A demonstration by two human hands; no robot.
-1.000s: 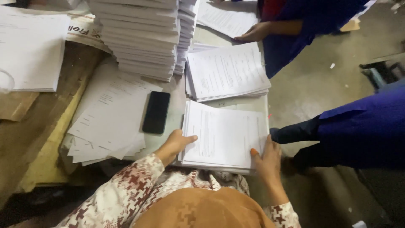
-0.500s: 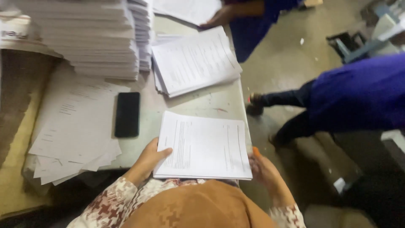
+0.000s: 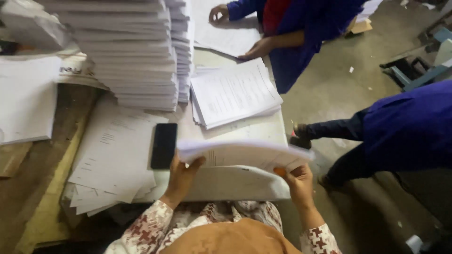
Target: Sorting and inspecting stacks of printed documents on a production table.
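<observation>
I see my left hand (image 3: 181, 175) and right hand (image 3: 297, 181) each pinching an end of the paper sheaf (image 3: 242, 153), now lifted off the table (image 3: 245, 129), right of the black phone (image 3: 164, 145); its blurred edge probably faces me.

The worktop (image 3: 263, 129) carries a black phone (image 3: 164, 145); loose sheets (image 3: 113, 155) lie left of it, a tall paper stack (image 3: 127, 56) behind it, a printed pile (image 3: 234, 91) to its right.

Grey concrete floor (image 3: 329, 94), pale worktable (image 3: 263, 129), wooden pallet (image 3: 47, 155)
</observation>
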